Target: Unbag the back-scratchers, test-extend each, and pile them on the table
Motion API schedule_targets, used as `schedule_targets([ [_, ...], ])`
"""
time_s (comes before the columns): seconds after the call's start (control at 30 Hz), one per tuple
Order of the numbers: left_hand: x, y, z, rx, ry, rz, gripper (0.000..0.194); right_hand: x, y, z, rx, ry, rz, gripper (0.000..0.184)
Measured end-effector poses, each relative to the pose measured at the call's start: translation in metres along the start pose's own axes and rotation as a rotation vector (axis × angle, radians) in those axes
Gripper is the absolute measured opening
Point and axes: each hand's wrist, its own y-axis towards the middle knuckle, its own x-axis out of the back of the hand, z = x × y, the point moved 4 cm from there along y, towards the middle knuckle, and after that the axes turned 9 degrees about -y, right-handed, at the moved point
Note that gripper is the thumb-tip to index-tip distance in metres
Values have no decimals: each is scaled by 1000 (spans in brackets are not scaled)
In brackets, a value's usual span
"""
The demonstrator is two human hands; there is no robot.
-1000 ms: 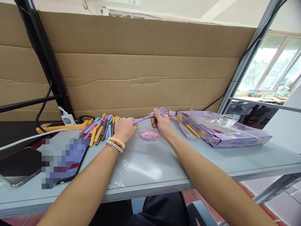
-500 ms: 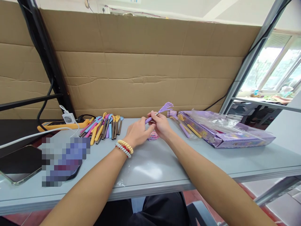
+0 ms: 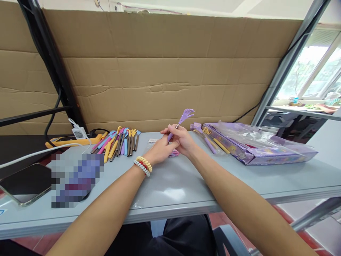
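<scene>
- Near edge of table (image 3: 191, 177), at left: dark phone (image 3: 26, 179) lying flat, with pixelated item (image 3: 77, 177) just beside; cannot tell what under the blur.
- Gripping purple back scratcher (image 3: 185, 116) above middle of table, claw end up, handle slanting down between both hands.
- Curling right hand (image 3: 182, 139) around handle near metal shaft; closing left hand (image 3: 161, 147) on handle lower down, fingertips partly hidden.
- Wearing yellow, red and grey bracelets (image 3: 144, 166) on left wrist.
- Under and just beside hands: pink printed cards (image 3: 174, 153), partly covered.
- Left of hands: loose pile of scratchers (image 3: 117, 144) in yellow, blue, pink, purple and dark metal, lying on bare table, in no container.
- Right of hands: clear plastic sleeve (image 3: 220, 152) by purple and yellow scratchers (image 3: 210, 145); cannot tell how much of them lies inside.
- Further right: flat purple box (image 3: 277, 156), clear plastic bag (image 3: 247, 135) spread over top; cannot see contents of box.
- Beside box's far left corner: small purple packet (image 3: 196, 126).
- Behind pile: yellow power strip (image 3: 70, 142) with white charger (image 3: 79, 133).
- At back: upright cardboard (image 3: 170, 71); beyond, at right, window (image 3: 314, 67).
</scene>
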Motion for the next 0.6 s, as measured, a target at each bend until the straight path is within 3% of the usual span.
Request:
schedule_targets([
  [0.17,-3,0,0,-21,-34,59,62,3,0,1,-9,27,-81,48],
  [0.27,-3,1,1,18,37,17,68,4,0,5,42,62,-136,54],
  [0.43,-4,2,3,74,104,-42,61,3,0,9,91,76,-150,66],
  [0.6,-8,1,-2,43,150,45,59,6,-2,10,86,64,-242,62],
])
